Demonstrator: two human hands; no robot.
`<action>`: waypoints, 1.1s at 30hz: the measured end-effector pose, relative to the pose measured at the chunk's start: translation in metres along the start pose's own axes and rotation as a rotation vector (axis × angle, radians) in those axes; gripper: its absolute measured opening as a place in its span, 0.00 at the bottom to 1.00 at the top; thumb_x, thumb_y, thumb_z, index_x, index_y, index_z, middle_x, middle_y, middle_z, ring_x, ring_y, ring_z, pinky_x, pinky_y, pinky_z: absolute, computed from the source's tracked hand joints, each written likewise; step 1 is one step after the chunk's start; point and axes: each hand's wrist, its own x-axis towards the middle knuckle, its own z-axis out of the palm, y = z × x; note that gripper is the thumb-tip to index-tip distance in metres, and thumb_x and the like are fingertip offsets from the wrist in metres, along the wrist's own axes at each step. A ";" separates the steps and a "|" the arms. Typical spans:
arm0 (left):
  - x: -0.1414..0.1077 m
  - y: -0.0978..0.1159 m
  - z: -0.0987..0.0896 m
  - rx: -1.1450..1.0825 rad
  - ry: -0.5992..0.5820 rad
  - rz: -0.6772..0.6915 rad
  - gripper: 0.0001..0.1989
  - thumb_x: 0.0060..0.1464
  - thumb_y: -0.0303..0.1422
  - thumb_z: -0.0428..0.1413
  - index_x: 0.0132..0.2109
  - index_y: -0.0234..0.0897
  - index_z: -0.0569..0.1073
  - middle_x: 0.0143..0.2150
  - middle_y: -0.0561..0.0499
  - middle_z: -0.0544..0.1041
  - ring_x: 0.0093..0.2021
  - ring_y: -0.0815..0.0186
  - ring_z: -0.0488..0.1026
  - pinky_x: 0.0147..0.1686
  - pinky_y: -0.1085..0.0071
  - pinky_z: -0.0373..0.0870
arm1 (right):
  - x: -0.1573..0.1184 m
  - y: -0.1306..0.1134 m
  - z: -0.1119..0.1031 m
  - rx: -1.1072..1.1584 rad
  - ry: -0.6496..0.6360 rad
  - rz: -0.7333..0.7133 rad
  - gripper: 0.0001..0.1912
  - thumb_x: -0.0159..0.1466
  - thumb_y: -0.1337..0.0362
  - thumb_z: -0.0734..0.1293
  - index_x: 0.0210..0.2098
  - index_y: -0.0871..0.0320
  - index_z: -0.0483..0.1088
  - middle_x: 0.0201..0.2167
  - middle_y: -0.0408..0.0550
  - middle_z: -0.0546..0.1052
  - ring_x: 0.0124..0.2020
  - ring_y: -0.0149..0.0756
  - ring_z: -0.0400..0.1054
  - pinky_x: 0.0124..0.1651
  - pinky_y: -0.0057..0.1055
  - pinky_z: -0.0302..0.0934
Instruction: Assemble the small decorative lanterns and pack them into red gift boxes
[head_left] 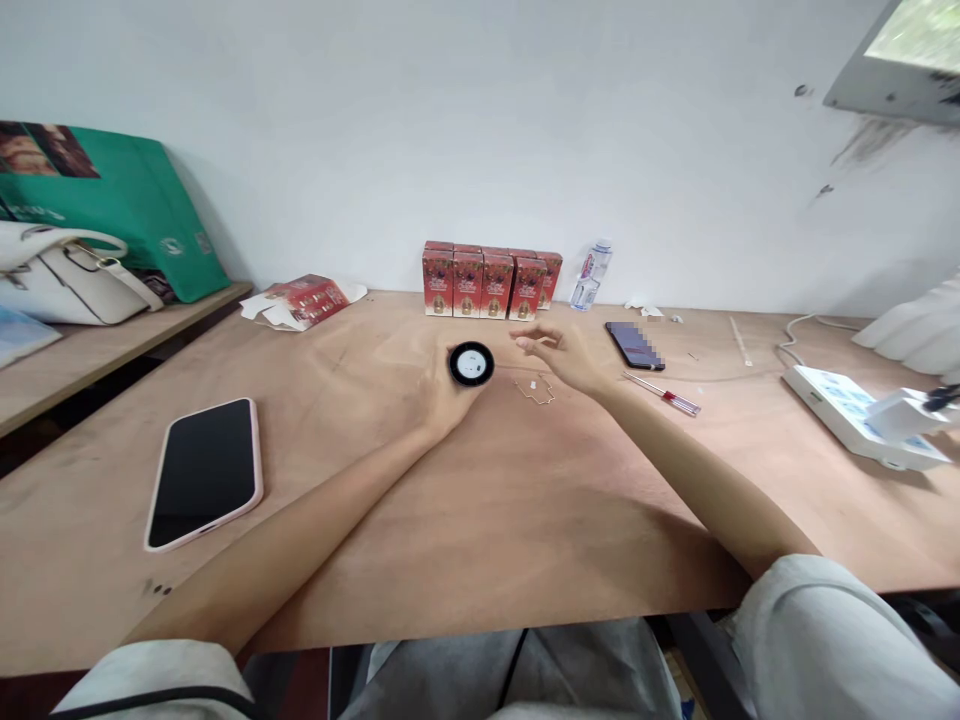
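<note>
My left hand (444, 395) is closed around the round black-rimmed object (471, 364), frame centre. Right hand (553, 352) sits just right of it, fingers loosely curled, apart, nothing visible in them. Object looks light, rigid, maybe slick on its face; I'd grip the rim sides. Thin wire piece (535, 390) below the right hand looks bendable, easily snagged; pinch one edge.
</note>
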 end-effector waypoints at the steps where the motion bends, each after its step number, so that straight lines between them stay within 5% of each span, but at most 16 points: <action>1: 0.000 0.000 0.001 -0.019 0.012 -0.032 0.25 0.45 0.43 0.65 0.44 0.40 0.63 0.38 0.50 0.74 0.40 0.60 0.75 0.37 0.64 0.71 | 0.002 0.003 -0.008 -0.144 -0.020 0.022 0.10 0.62 0.60 0.66 0.36 0.57 0.78 0.39 0.49 0.81 0.37 0.37 0.74 0.43 0.36 0.67; 6: 0.002 -0.001 0.002 -0.110 0.128 -0.060 0.27 0.47 0.45 0.63 0.47 0.40 0.59 0.42 0.48 0.72 0.43 0.62 0.74 0.43 0.63 0.72 | 0.004 0.024 -0.024 -0.719 -0.387 0.091 0.12 0.59 0.74 0.64 0.36 0.59 0.79 0.38 0.51 0.81 0.38 0.38 0.74 0.41 0.31 0.63; 12: 0.008 -0.009 0.003 -0.270 0.171 -0.102 0.24 0.53 0.51 0.56 0.47 0.39 0.61 0.44 0.48 0.72 0.44 0.64 0.74 0.47 0.64 0.71 | 0.003 0.028 -0.008 -1.039 -0.628 0.034 0.13 0.62 0.71 0.62 0.41 0.60 0.78 0.44 0.56 0.79 0.45 0.43 0.73 0.41 0.30 0.61; 17: 0.012 -0.014 0.006 -0.346 0.155 -0.251 0.26 0.50 0.55 0.56 0.43 0.39 0.63 0.39 0.48 0.72 0.39 0.64 0.74 0.41 0.65 0.73 | 0.002 0.023 -0.004 -1.083 -0.665 0.006 0.14 0.62 0.72 0.60 0.39 0.65 0.78 0.44 0.61 0.78 0.44 0.46 0.74 0.41 0.32 0.62; 24: 0.008 -0.005 0.003 -0.292 0.103 -0.032 0.27 0.50 0.48 0.60 0.50 0.39 0.62 0.47 0.46 0.72 0.48 0.62 0.74 0.49 0.65 0.71 | 0.000 0.021 -0.002 -1.107 -0.676 -0.016 0.14 0.64 0.71 0.60 0.37 0.65 0.78 0.44 0.62 0.78 0.43 0.45 0.75 0.43 0.33 0.63; 33: 0.006 -0.004 0.002 -0.167 0.089 0.085 0.28 0.53 0.47 0.59 0.54 0.40 0.60 0.50 0.44 0.71 0.51 0.60 0.73 0.52 0.62 0.70 | -0.001 0.016 0.008 -1.145 -0.608 -0.002 0.16 0.63 0.72 0.58 0.39 0.68 0.77 0.42 0.65 0.79 0.43 0.49 0.75 0.39 0.34 0.62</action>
